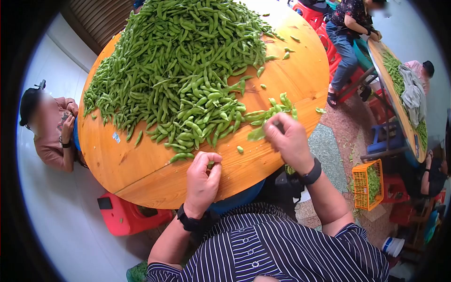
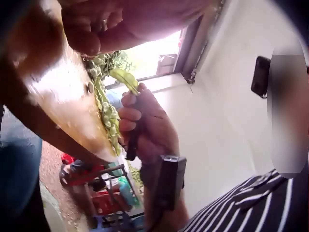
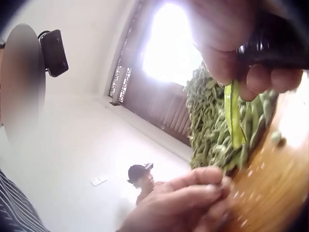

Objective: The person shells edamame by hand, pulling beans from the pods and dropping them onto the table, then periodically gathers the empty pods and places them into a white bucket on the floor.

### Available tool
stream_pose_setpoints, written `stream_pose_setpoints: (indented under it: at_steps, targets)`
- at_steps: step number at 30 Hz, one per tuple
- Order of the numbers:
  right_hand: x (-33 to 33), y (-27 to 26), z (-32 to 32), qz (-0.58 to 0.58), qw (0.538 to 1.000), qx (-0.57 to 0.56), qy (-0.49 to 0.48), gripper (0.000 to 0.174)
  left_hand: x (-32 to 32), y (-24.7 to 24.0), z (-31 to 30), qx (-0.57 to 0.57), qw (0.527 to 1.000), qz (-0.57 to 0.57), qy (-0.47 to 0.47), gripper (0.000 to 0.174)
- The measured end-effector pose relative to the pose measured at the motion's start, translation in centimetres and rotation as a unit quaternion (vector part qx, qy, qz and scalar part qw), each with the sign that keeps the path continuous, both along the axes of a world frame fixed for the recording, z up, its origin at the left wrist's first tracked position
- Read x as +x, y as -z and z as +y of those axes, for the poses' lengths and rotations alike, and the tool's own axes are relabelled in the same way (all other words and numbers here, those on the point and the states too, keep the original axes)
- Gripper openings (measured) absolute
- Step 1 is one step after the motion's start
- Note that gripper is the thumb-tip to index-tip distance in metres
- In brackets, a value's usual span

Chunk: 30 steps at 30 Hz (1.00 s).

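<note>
A split green soybean pod point(image 1: 256, 135) is pinched between the thumb and fingers of my right hand point(image 1: 287, 139), above the table's near right part. In the right wrist view the same pod point(image 3: 233, 116) hangs flat and thin from the fingertips. A dark object point(image 2: 133, 145) shows along that hand's palm in the left wrist view. My left hand point(image 1: 202, 181) is at the near table edge with its fingers curled, and a bit of green bean point(image 1: 211, 164) shows between thumb and fingers. Beyond both hands rises a big heap of soybean pods point(image 1: 188, 70).
The heap stands on a round wooden table point(image 1: 145, 183). A small pile of split pods point(image 1: 277, 110) lies beyond my right hand, and a loose bean point(image 1: 240, 149) lies between the hands. A red stool point(image 1: 127, 216), an orange crate point(image 1: 368, 185) and a seated person point(image 1: 58, 127) are around the table.
</note>
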State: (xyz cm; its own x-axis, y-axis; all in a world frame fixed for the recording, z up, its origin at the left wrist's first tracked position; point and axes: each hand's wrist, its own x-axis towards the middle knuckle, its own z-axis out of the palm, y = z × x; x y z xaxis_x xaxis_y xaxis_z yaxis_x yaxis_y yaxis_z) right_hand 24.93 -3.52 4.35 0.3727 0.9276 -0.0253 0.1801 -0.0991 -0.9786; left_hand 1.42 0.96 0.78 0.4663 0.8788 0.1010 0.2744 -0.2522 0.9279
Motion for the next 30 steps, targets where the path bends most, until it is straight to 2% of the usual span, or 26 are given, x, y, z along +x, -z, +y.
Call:
stream_pose_setpoints:
  at_steps: [1, 2, 3, 4, 5, 7, 8, 11, 13, 15, 16, 18, 21, 23, 25, 27, 30]
  targets:
    - [0.8, 0.0, 0.1, -0.043, 0.998, 0.020, 0.028, 0.017, 0.3, -0.1, 0.2, 0.000, 1.000, -0.001, 0.001, 0.007]
    - [1.4, -0.1, 0.3, -0.044, 0.998, 0.020, 0.028, 0.017, 0.8, -0.4, 0.3, 0.047, 0.998, 0.024, 0.015, 0.010]
    - [2.0, -0.2, 0.5, -0.133, 0.989, 0.030, 0.054, 0.016, 1.4, -0.7, 0.5, 0.096, 0.994, 0.049, 0.029, 0.012]
    - [2.5, -0.3, 0.6, -0.220, 0.971, 0.039, 0.080, 0.015, 1.9, -0.7, 0.6, 0.097, 0.994, 0.049, 0.029, 0.012]
    - [2.8, -0.2, 0.7, -0.220, 0.971, 0.041, 0.079, 0.015, 2.4, -0.6, 0.6, 0.115, 0.991, 0.063, 0.038, 0.014]
    - [3.5, 0.3, 0.9, -0.366, 0.919, 0.088, 0.122, 0.017, 3.5, -0.7, 0.6, 0.133, 0.987, 0.077, 0.045, 0.017]
    - [3.7, 0.3, 0.7, -0.400, 0.906, 0.069, 0.123, 0.023, 3.9, -0.8, 0.7, 0.173, 0.977, 0.108, 0.059, 0.019]
    - [2.2, -0.6, 0.3, -0.407, 0.900, 0.069, 0.141, 0.025, 4.5, -0.7, 0.9, 0.230, 0.958, 0.151, 0.076, 0.020]
    - [0.6, -0.7, 0.0, -0.375, 0.918, 0.047, 0.119, 0.024, 4.4, -0.5, 0.9, 0.260, 0.941, 0.185, 0.110, 0.015]
    - [-0.5, -0.1, 0.0, -0.372, 0.927, 0.039, 0.002, 0.021, 4.0, -0.6, 0.4, 0.262, 0.940, 0.192, 0.106, 0.013]
    - [-0.9, 0.4, 0.1, -0.372, 0.927, 0.041, 0.004, 0.021, 3.5, -0.6, 0.0, 0.262, 0.936, 0.205, 0.113, 0.012]
    - [-1.5, 1.2, 0.7, -0.373, 0.925, 0.045, -0.058, 0.025, 2.3, -0.8, -0.7, 0.263, 0.932, 0.219, 0.123, 0.012]
    - [-2.2, 1.5, 2.0, -0.383, 0.919, 0.071, -0.057, 0.031, 0.6, -1.6, -2.1, 0.238, 0.934, 0.233, 0.127, 0.013]
    - [-2.3, 1.2, 3.0, -0.410, 0.909, 0.028, -0.074, 0.037, -0.2, -1.8, -2.3, 0.234, 0.936, 0.225, 0.133, 0.015]
    - [-2.7, 1.9, 4.1, -0.497, 0.863, 0.014, -0.086, 0.033, -0.7, -1.9, -2.0, 0.208, 0.953, 0.175, 0.133, 0.018]
    - [-3.5, 2.5, 4.4, -0.484, 0.870, -0.006, -0.089, 0.031, -0.9, -1.8, -1.0, 0.205, 0.958, 0.163, 0.117, 0.020]
    - [-5.0, 3.2, 3.9, -0.494, 0.861, 0.049, -0.112, 0.013, -0.2, -1.9, 0.1, 0.187, 0.969, 0.149, 0.066, 0.025]
